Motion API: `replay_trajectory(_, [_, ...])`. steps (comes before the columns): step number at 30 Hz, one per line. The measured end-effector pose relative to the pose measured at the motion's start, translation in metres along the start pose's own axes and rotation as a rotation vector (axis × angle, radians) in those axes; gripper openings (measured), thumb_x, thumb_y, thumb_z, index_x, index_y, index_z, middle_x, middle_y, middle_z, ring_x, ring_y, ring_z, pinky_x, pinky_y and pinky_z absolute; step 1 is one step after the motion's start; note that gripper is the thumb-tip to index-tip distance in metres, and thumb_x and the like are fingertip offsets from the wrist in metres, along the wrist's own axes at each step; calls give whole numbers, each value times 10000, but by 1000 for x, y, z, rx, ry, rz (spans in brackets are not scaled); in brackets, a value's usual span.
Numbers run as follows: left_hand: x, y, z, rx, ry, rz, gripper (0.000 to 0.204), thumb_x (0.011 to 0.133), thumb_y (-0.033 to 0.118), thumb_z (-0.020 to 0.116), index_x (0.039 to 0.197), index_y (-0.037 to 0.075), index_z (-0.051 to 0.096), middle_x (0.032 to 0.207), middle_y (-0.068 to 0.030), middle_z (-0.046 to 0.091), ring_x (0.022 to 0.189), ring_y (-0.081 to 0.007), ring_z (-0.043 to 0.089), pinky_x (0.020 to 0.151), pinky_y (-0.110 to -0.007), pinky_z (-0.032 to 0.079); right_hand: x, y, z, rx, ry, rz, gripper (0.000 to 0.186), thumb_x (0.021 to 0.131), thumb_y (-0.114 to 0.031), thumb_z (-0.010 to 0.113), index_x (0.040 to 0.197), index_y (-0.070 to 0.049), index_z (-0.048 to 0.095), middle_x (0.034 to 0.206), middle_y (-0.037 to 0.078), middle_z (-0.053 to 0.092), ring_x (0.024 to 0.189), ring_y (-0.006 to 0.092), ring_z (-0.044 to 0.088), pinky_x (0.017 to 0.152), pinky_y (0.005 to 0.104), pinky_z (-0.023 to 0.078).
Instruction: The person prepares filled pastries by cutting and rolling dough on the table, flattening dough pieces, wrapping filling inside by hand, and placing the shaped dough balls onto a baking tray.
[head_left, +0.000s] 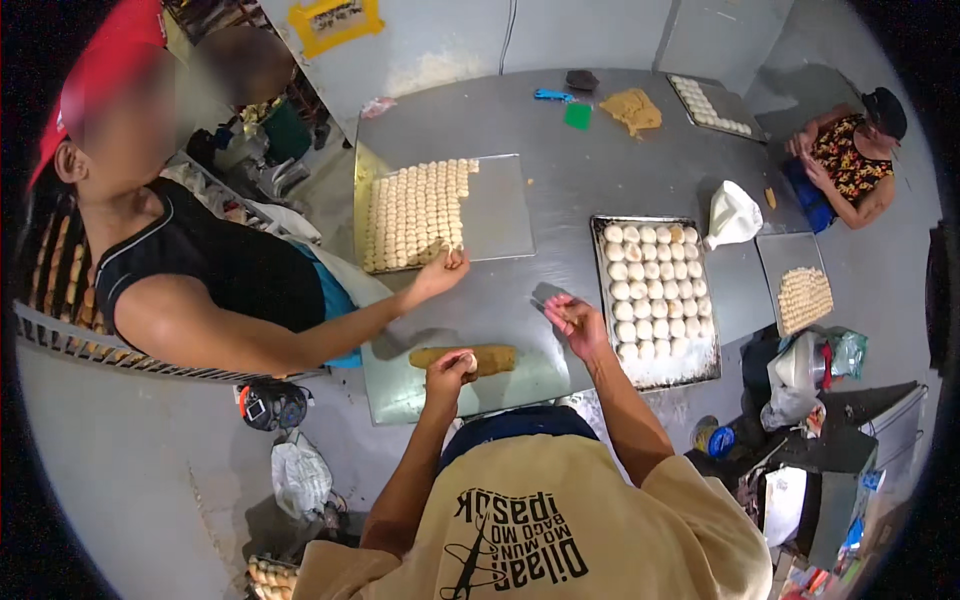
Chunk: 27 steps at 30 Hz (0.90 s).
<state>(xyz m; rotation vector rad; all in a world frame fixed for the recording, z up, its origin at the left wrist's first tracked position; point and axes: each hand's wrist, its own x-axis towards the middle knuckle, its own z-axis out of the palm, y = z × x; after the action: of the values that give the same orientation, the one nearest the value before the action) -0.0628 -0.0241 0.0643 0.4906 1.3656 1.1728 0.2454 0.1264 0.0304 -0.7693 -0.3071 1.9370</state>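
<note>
Dough log lies near the table's near edge, long axis left to right. Left hand pinches its left end, fingers closed on a pale bit. Right hand, farther right, cups a small piece, just left of the tray of dough balls.

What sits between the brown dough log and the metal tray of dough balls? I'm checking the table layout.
In the head view, the person's right hand hovers there over bare grey table, between the brown dough log and the tray.
</note>
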Motion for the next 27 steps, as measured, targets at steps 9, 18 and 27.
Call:
replay_trajectory(9, [4, 1, 10, 46, -7, 24, 243, 1068, 163, 741, 1243, 0, 780, 1070, -64, 775, 933, -161, 738, 840, -346, 636, 18, -30, 57, -466, 48, 156, 428, 1116, -476, 676, 947, -82, 680, 821, 101, 727, 641, 220, 695, 570, 340, 584])
replay_trajectory(18, [0, 5, 22, 76, -109, 70, 259, 1040, 159, 786, 1244, -1, 796, 1021, -47, 783, 888, -137, 722, 796, -309, 606, -45, -28, 32, 341, -410, 200, 322, 1155, -320, 604, 1248, -24, 688, 1035, 142, 736, 992, 313, 748, 898, 433, 616])
replay_trajectory(27, [12, 57, 62, 179, -164, 200, 187, 1051, 143, 767, 1159, -5, 801, 1028, -29, 788, 937, -112, 723, 830, -279, 585, -11, -31, 63, -265, -195, 200, 459, 1110, -514, 669, 966, -78, 662, 777, 28, 637, 602, 144, 574, 519, 278, 415])
